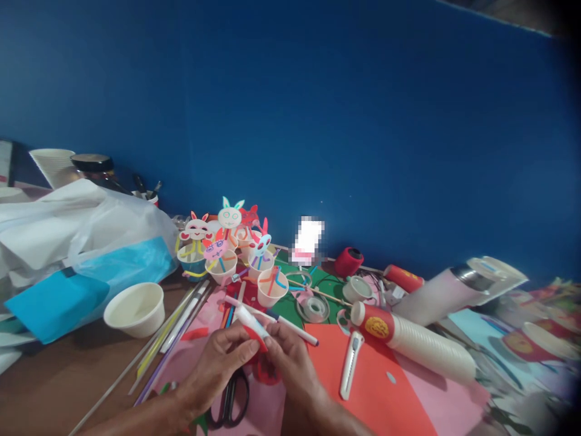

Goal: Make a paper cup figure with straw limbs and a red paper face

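Note:
Over the pink paper [265, 412], both my hands are closed together around a small white tube-like piece [249, 318] with a pink tip and a red edge; its exact kind I cannot make out. My left hand [224, 351] pinches its lower left side at the red part. On the right side, the fingers of my right hand [288, 351] press against it. Black-handled scissors [229, 399] lie below my hands, their blades partly hidden. Just beyond the fingers is a white marker [295, 329] with a dark cap.
Paper cups with animal-face figures [230, 216] stand at the back. A white bowl [136, 309] and thin sticks [181, 321] lie left. Rightward are a utility knife [351, 366], orange paper [376, 387], stacked cups [431, 348], tape [313, 307] and a flask [436, 297].

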Demonstrator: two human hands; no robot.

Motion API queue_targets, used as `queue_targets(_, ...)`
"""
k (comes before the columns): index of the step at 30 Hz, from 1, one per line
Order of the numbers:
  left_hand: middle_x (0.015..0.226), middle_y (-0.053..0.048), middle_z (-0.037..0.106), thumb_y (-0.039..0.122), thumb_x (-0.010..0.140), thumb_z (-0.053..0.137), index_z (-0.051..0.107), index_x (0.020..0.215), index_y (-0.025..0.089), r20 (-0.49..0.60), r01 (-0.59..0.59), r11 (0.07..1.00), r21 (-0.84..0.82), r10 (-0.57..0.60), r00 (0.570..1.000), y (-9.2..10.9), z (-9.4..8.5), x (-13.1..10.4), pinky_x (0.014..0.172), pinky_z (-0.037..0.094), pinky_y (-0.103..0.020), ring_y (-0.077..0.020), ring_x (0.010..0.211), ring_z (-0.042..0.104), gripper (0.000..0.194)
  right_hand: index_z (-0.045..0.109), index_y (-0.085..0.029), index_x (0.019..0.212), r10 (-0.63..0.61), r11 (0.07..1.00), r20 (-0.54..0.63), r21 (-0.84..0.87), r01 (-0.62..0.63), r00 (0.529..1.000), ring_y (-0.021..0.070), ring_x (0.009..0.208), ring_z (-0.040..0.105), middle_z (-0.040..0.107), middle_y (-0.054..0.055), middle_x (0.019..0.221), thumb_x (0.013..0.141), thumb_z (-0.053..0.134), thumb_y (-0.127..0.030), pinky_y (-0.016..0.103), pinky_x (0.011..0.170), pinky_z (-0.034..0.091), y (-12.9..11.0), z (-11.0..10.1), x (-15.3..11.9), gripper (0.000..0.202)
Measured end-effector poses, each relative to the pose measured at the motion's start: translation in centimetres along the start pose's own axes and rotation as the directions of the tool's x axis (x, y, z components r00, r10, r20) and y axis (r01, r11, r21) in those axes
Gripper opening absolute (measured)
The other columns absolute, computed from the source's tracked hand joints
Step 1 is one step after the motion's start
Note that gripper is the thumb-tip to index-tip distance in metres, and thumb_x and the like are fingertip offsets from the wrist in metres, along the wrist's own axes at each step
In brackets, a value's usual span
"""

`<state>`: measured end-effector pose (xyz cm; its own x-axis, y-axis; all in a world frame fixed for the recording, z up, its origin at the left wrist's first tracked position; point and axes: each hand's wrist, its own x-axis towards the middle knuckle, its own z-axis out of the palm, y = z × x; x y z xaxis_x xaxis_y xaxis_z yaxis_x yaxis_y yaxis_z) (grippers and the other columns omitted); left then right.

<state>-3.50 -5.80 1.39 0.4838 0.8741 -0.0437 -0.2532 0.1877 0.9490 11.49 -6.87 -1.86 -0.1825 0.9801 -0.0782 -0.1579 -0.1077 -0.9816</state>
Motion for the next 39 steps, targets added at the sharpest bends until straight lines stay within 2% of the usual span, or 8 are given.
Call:
queue_targets(4,0.069,-0.004,0.065,0.036,0.078,0.064,0.069,0.074,0.018,-0.027,0.010,0.989,0.146,-0.007,1.000,0.1,-0.4,0.0,0.065,0.046,-0.026,-0.0172,0.066,0.058,0.020,0.054,-0.017,0.078,-0.053,0.997,-0.184,0.040,0.061,0.982,0.0075,0.046,0.042,0.050,-0.005,0.055,0.076,0.064,-0.050,0.019,0.045,0.033,-0.9,-0.5,0.3,0.034)
queue_targets(8,0.094,-0.007,0.064,0.039,0.074,0.067,0.070,0.068,0.018,-0.057,0.014,0.988,0.152,-0.006,0.998,-0.3,-0.9,0.2,0.079,0.045,-0.028,-0.0196,0.083,0.058,0.022,0.054,-0.021,0.084,-0.174,0.967,-0.332,0.120,0.224,0.927,0.0101,0.057,0.046,0.050,-0.004,0.063,0.079,0.063,-0.040,0.022,0.058,0.041,-2.8,-1.5,0.4,0.022)
queue_targets(15,0.056,0.003,0.055,0.039,0.074,0.067,0.059,0.063,0.015,-0.353,0.109,0.993,0.035,-0.090,0.931,-0.2,-1.7,1.5,0.048,0.033,-0.020,-0.0084,0.048,0.044,0.027,0.053,-0.021,0.091,-0.262,0.940,-0.455,0.080,0.333,0.851,0.0116,0.058,0.046,0.053,0.001,0.076,0.083,0.057,-0.045,0.024,0.055,0.043,-4.7,-3.0,0.5,0.025)
queue_targets(20,0.065,-0.002,0.063,0.036,0.067,0.071,0.063,0.071,0.014,-0.352,0.154,0.984,-0.085,-0.175,0.919,0.2,-1.9,1.8,0.050,0.037,-0.022,-0.0105,0.051,0.048,0.025,0.052,-0.021,0.094,-0.276,0.952,-0.336,0.035,0.305,0.900,0.0115,0.053,0.052,0.059,0.002,0.076,0.084,0.056,-0.045,0.023,0.049,0.043,-5.0,-2.6,0.4,0.026)
queue_targets(26,0.072,-0.005,0.065,0.035,0.068,0.071,0.063,0.074,0.014,-0.300,0.167,0.974,-0.151,-0.206,0.931,0.6,-1.8,1.6,0.053,0.041,-0.023,-0.0161,0.066,0.056,0.024,0.059,-0.020,0.094,-0.339,0.939,-0.257,-0.155,0.308,0.905,0.0176,0.071,0.063,0.065,0.006,0.090,0.079,0.065,-0.031,0.030,0.066,0.050,-3.9,-1.6,-0.1,0.019)
queue_targets(30,0.068,-0.003,0.062,0.037,0.072,0.065,0.065,0.075,0.014,-0.298,0.182,0.980,-0.083,-0.199,0.934,0.6,-1.6,1.4,0.053,0.041,-0.023,-0.0151,0.064,0.055,0.023,0.061,-0.023,0.099,-0.527,0.783,-0.085,-0.434,0.444,0.846,0.0219,0.092,0.061,0.065,0.007,0.100,0.082,0.060,-0.019,0.034,0.079,0.048,-3.1,-1.8,-0.8,0.017)
queue_targets(34,0.065,0.000,0.060,0.038,0.076,0.060,0.063,0.069,0.015,-0.294,0.165,0.986,0.020,-0.152,0.944,0.4,-1.5,1.0,0.055,0.040,-0.024,-0.0123,0.055,0.051,0.024,0.054,-0.028,0.111,-0.624,0.622,0.105,-0.534,0.573,0.775,0.0218,0.100,0.059,0.064,0.006,0.106,0.082,0.058,-0.010,0.035,0.082,0.047,-3.0,-1.9,-1.4,0.034)
queue_targets(39,0.063,-0.001,0.059,0.043,0.080,0.055,0.060,0.065,0.015,-0.271,0.190,0.972,0.138,-0.147,0.951,-0.1,-1.8,0.8,0.055,0.039,-0.026,-0.0136,0.054,0.051,0.032,0.051,-0.032,0.114,-0.594,0.559,0.192,-0.600,0.573,0.781,0.0195,0.101,0.059,0.064,0.004,0.108,0.082,0.059,-0.009,0.034,0.086,0.046,-2.9,-1.6,-1.4,0.041)
